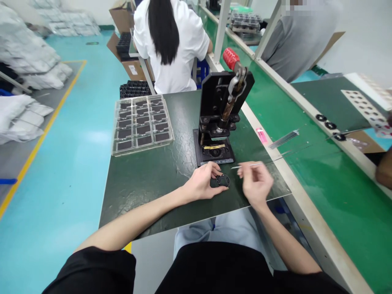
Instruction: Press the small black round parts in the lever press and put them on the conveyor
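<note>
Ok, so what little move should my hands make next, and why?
Probably bring the thin tool in your right hand over to the round black part: your left hand has that part in its fingers, and the tool's tip is close by but not touching it.

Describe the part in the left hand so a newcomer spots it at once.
On the dark green table stands a black press with a red handle. Just in front of its base, the left hand holds a small black part. Its round, ring-edged end sets it apart from the thin pale tool in the right hand.
</note>
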`<act>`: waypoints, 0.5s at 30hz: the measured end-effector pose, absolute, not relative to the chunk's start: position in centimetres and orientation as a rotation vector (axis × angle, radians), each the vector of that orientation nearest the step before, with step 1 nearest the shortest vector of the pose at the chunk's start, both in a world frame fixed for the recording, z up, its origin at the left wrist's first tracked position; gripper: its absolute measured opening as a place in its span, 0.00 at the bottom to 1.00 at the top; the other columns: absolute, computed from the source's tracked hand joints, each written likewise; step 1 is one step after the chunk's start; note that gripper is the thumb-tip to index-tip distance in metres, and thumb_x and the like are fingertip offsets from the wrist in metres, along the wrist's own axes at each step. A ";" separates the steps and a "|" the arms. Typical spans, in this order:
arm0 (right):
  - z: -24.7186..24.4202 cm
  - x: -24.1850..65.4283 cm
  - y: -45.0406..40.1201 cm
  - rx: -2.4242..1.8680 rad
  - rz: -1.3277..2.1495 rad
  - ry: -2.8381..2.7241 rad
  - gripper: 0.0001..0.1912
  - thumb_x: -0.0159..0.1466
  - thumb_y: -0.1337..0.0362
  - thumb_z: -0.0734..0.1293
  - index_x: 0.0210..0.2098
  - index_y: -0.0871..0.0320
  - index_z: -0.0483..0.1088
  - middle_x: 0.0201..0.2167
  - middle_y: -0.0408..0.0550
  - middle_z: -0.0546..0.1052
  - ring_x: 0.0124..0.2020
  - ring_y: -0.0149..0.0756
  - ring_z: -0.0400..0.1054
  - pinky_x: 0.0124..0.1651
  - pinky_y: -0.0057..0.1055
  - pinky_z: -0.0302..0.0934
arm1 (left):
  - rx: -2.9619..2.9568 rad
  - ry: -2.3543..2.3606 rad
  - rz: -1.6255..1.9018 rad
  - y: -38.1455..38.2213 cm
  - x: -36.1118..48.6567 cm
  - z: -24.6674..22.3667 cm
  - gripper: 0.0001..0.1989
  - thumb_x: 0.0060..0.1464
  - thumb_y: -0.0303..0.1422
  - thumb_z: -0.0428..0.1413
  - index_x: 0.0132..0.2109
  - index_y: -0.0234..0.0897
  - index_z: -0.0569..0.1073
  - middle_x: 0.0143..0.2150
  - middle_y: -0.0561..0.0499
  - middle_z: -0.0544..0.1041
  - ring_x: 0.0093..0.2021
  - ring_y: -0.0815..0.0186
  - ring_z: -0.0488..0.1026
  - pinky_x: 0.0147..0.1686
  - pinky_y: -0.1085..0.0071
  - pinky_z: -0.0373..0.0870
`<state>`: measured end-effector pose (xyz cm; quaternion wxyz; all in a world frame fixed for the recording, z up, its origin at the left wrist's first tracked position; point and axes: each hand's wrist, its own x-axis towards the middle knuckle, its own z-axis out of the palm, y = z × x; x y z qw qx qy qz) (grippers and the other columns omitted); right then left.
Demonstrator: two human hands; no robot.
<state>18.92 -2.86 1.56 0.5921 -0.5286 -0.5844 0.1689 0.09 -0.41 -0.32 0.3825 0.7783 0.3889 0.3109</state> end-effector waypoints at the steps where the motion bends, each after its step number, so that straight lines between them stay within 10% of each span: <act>1: 1.7 19.3 -2.7 -1.244 0.359 -1.215 0.13 0.73 0.56 0.65 0.36 0.57 0.72 0.25 0.44 0.76 0.23 0.31 0.71 0.27 0.28 0.67 | 1.975 0.999 0.797 -0.4 0.1 -0.4 0.29 0.46 0.42 0.72 0.47 0.42 0.63 0.42 0.50 0.81 0.40 0.60 0.81 0.42 0.62 0.80; 10: 0.4 22.2 -4.2 -1.367 0.405 -1.560 0.13 0.74 0.61 0.63 0.52 0.56 0.77 0.45 0.52 0.83 0.41 0.38 0.79 0.45 0.37 0.75 | 1.985 0.928 0.846 -0.5 -0.1 0.1 0.29 0.48 0.40 0.72 0.50 0.41 0.65 0.43 0.49 0.82 0.42 0.60 0.82 0.43 0.63 0.81; 15: 0.3 22.2 -3.8 -1.350 0.432 -1.382 0.13 0.74 0.60 0.63 0.49 0.56 0.78 0.38 0.51 0.83 0.34 0.36 0.77 0.41 0.35 0.74 | 2.021 1.062 1.081 0.8 -1.0 1.8 0.24 0.52 0.41 0.70 0.49 0.40 0.68 0.46 0.48 0.81 0.45 0.60 0.82 0.43 0.63 0.80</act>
